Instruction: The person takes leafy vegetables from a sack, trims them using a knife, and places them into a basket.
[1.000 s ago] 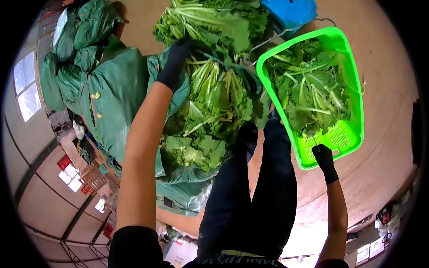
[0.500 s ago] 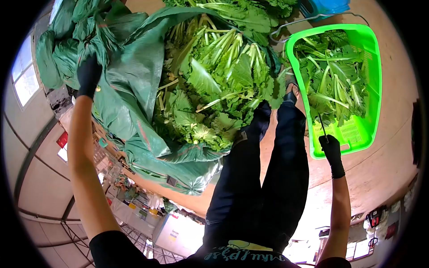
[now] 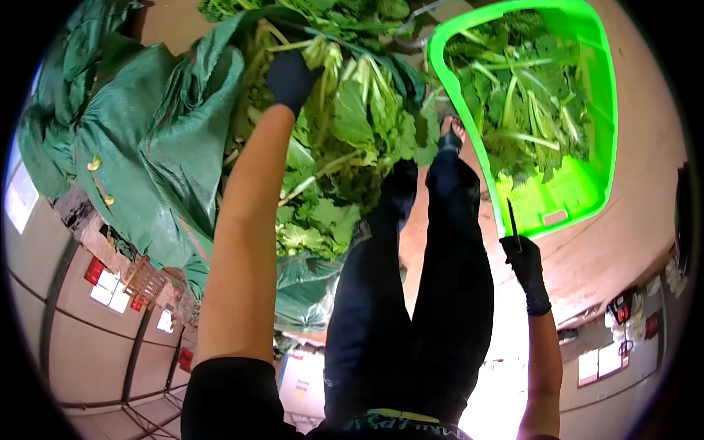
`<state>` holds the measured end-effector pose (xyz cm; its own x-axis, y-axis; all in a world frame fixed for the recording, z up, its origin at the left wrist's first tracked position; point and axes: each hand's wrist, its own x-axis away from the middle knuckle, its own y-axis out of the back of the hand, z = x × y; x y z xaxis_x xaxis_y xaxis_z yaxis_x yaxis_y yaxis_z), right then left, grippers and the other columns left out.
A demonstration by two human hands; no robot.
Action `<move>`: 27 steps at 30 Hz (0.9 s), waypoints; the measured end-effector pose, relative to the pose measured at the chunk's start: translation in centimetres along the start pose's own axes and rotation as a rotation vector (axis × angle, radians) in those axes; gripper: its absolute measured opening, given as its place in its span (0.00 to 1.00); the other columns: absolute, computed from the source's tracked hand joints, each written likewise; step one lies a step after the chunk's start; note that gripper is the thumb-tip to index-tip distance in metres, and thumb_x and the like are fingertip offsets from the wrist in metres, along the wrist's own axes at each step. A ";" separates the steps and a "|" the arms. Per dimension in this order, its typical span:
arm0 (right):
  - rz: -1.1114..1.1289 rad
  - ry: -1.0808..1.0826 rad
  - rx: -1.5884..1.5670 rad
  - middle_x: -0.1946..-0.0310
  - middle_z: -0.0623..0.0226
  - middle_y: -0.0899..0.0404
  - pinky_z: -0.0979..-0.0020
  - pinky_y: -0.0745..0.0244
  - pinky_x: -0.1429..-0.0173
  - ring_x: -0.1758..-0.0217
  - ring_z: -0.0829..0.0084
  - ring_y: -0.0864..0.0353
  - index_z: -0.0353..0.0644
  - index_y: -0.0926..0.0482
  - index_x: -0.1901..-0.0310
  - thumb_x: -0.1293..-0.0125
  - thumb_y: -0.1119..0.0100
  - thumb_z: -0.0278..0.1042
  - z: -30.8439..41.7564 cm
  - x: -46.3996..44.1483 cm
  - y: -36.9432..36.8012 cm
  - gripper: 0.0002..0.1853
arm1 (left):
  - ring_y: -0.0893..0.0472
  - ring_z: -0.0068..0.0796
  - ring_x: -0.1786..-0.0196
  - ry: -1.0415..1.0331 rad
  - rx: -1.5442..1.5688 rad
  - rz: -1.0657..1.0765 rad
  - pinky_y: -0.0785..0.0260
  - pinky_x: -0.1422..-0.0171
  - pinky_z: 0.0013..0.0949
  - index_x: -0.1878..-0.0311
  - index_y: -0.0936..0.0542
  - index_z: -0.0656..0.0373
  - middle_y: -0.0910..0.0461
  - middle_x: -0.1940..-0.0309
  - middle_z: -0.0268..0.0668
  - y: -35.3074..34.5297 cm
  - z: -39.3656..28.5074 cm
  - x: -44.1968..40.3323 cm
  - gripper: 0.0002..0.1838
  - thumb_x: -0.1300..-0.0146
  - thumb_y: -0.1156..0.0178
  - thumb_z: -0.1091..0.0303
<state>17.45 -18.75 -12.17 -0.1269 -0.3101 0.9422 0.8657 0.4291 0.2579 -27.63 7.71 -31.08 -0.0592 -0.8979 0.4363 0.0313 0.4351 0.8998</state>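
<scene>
My left hand [image 3: 292,79], in a black glove, is over the stalk ends of the leafy greens [image 3: 356,117] heaped in the green woven sack [image 3: 183,147]. Its thumb side touches or nearly touches a pale stalk; the other fingers are hidden by the hand's back. My right hand [image 3: 523,258], gloved in black too, is closed around a knife [image 3: 512,220] whose thin dark blade points up. That knife is by the near rim of the bright green basket [image 3: 610,139], where cut greens [image 3: 524,110] lie.
My legs [image 3: 455,220] stand between sack and basket, one foot [image 3: 452,128] close to the basket's left side. More greens [image 3: 367,11] lie beyond the sack. The basket's wire handle [image 3: 414,26] leans out at its far left.
My left hand has left the sack's gathered cloth and moved right onto the greens. My right hand, with the knife, has drawn back slightly from the basket. The view has shifted.
</scene>
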 end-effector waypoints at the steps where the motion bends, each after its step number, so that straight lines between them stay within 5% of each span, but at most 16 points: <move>1: 0.036 -0.011 -0.109 0.83 0.70 0.28 0.76 0.35 0.75 0.81 0.81 0.29 0.35 0.23 0.69 0.41 0.43 0.39 -0.9 0.1 0.1 0.13 | 0.22 0.47 0.63 -0.021 -0.046 -0.026 0.30 0.57 0.44 0.61 0.24 0.64 0.22 0.68 0.49 0.5 -0.2 0.0 0.29 0.51 0.38 0.44; 2: 0.034 -0.034 -0.093 0.83 0.70 0.29 0.76 0.35 0.75 0.81 0.81 0.29 0.35 0.23 0.69 0.41 0.43 0.39 -1.4 0.2 0.0 0.13 | 0.22 0.46 0.63 0.007 0.089 0.187 0.31 0.57 0.44 0.61 0.24 0.66 0.22 0.67 0.50 1.5 -0.1 -0.5 0.29 0.51 0.37 0.46; 7: 0.010 0.048 -0.105 0.82 0.69 0.28 0.77 0.36 0.75 0.81 0.81 0.29 0.34 0.24 0.70 0.40 0.43 0.37 -0.5 -0.3 -0.8 0.13 | 0.23 0.49 0.61 -0.074 0.363 0.046 0.32 0.57 0.41 0.56 0.25 0.64 0.23 0.65 0.50 4.0 4.6 0.7 0.29 0.52 0.36 0.48; 10: 0.049 0.112 -0.187 0.83 0.69 0.28 0.78 0.34 0.74 0.80 0.80 0.28 0.34 0.24 0.70 0.40 0.44 0.34 2.1 0.1 -0.9 0.10 | 0.22 0.35 0.60 -0.063 0.774 0.038 0.33 0.56 0.36 0.53 0.27 0.65 0.22 0.63 0.44 12.2 4.9 7.8 0.23 0.47 0.36 0.59; 13: 0.072 0.212 -0.210 0.84 0.69 0.30 0.76 0.31 0.73 0.79 0.79 0.25 0.35 0.27 0.74 0.40 0.43 0.32 3.1 0.2 -1.3 0.10 | 0.24 0.28 0.62 -0.120 0.568 0.109 0.33 0.57 0.31 0.56 0.27 0.63 0.23 0.64 0.39 18.8 5.6 15.8 0.17 0.47 0.36 0.70; 16: 0.109 0.192 -0.286 0.86 0.69 0.31 0.77 0.34 0.77 0.81 0.80 0.27 0.38 0.33 0.78 0.41 0.42 0.34 6.2 1.3 -0.8 0.13 | 0.25 0.43 0.61 -0.224 0.489 0.115 0.33 0.56 0.36 0.55 0.26 0.62 0.26 0.64 0.42 22.0 6.9 22.6 0.20 0.52 0.34 0.72; 19: 0.077 0.295 -0.153 0.87 0.71 0.33 0.77 0.37 0.79 0.83 0.82 0.31 0.40 0.32 0.78 0.42 0.41 0.35 7.7 2.4 0.2 0.13 | 0.26 0.47 0.55 -0.232 0.458 0.051 0.36 0.49 0.40 0.56 0.26 0.64 0.26 0.58 0.47 24.8 6.7 27.6 0.17 0.52 0.38 0.77; 21: 0.097 0.235 -0.243 0.87 0.74 0.35 0.76 0.40 0.78 0.83 0.83 0.34 0.40 0.32 0.79 0.44 0.41 0.33 8.2 3.0 0.7 0.13 | 0.26 0.46 0.52 -0.070 0.653 -0.005 0.37 0.45 0.41 0.56 0.26 0.66 0.26 0.56 0.47 27.7 5.1 30.0 0.17 0.53 0.39 0.78; 26: 0.016 0.572 -0.201 0.83 0.70 0.33 0.73 0.37 0.73 0.77 0.77 0.35 0.37 0.33 0.77 0.46 0.41 0.29 7.2 3.5 1.1 0.10 | 0.27 0.43 0.50 -0.254 0.749 -0.010 0.36 0.44 0.41 0.57 0.25 0.66 0.26 0.55 0.45 36.7 -1.6 28.8 0.18 0.55 0.36 0.74; 27: -0.096 0.627 -0.167 0.82 0.66 0.33 0.72 0.37 0.73 0.78 0.76 0.37 0.37 0.31 0.75 0.49 0.41 0.25 6.0 3.3 0.4 0.08 | 0.26 0.42 0.51 -0.116 0.853 0.013 0.33 0.47 0.41 0.58 0.25 0.64 0.25 0.56 0.45 37.2 -3.7 28.4 0.19 0.55 0.35 0.72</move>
<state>14.44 -14.57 -7.65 0.0553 -0.7979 0.6003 0.9346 0.2529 0.2501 -24.49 -1.87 14.74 -0.1674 -0.9001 0.4022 -0.7249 0.3889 0.5686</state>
